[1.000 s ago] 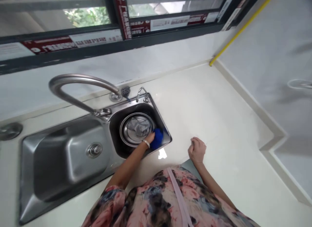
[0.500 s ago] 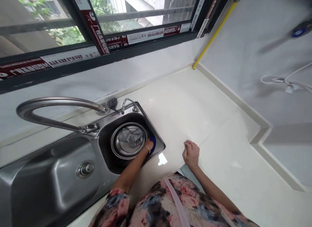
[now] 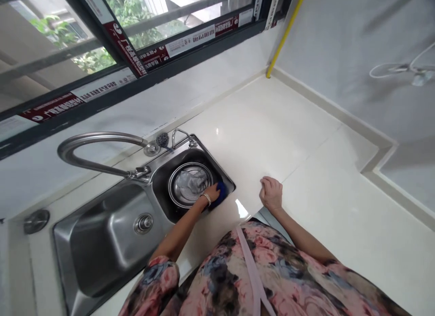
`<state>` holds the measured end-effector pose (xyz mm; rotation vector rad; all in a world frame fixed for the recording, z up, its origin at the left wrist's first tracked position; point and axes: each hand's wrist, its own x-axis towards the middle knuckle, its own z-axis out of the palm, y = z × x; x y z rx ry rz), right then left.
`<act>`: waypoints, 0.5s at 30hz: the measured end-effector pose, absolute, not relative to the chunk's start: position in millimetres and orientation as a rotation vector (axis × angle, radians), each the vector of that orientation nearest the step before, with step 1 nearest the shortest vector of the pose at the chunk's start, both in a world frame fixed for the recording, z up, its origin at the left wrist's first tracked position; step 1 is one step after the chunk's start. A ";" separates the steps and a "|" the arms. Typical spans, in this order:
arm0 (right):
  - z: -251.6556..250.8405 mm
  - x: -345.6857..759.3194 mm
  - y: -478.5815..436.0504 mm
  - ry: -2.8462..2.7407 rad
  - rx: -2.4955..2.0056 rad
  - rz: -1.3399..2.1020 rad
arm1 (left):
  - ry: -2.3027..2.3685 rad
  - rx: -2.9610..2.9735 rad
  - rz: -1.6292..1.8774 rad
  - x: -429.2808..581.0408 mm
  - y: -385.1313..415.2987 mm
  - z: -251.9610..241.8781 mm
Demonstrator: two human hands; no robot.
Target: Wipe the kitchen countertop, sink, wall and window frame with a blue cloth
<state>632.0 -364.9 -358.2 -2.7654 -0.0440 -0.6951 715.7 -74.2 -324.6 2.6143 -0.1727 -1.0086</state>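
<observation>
My left hand (image 3: pixel 213 192) reaches into the smaller sink basin, its fingers closed on a dark blue cloth (image 3: pixel 222 192) against the right wall near the front corner. Beside it in that basin sits a round steel strainer basket (image 3: pixel 185 194) with a perforated bottom. A crumpled grey cloth (image 3: pixel 193 181) lies inside the basket. My right hand (image 3: pixel 271 193) rests on the white countertop (image 3: pixel 251 148) to the right of the sink, fingers curled in, with nothing visible in them.
The larger basin (image 3: pixel 98 248) with its drain (image 3: pixel 144 223) lies to the left. A big curved faucet (image 3: pixel 98 137) arches behind it. A small faucet (image 3: pixel 192 143) and a steel wool scrubber (image 3: pixel 162 140) sit at the back rim. A yellow pipe (image 3: pixel 285 35) stands at the corner.
The camera view has shifted, bringing more of the larger basin into sight. The left hand has drawn the blue cloth slightly toward the front corner; the right hand stays on the counter.
</observation>
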 end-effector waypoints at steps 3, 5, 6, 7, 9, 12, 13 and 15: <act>-361.3 633.3 -364.0 -0.025 -2.748 -0.674 | -0.186 2.663 -0.931 688.8 -75.6 -301.4; -362.5 634.7 -363.4 -0.013 -2.739 -0.660 | -0.207 2.694 -0.847 665.9 -83.1 -288.8; -362.9 635.4 -363.3 -0.011 -2.736 -0.653 | -0.235 2.700 -0.803 653.7 -88.7 -284.3; -363.1 635.9 -363.4 -0.010 -2.733 -0.647 | -0.282 2.703 -0.762 641.8 -95.3 -281.1; -363.5 636.4 -363.9 -0.004 -2.729 -0.626 | -0.436 2.713 -0.690 621.4 -110.9 -278.9; -364.2 635.6 -365.1 0.011 -2.720 -0.592 | -0.687 2.746 -0.626 610.3 -135.9 -282.5; -364.4 635.0 -365.5 0.010 -2.716 -0.587 | -0.717 2.756 -0.609 613.3 -143.5 -284.4; -364.6 633.8 -366.5 0.002 -2.705 -0.581 | -0.671 2.768 -0.570 628.2 -156.2 -287.9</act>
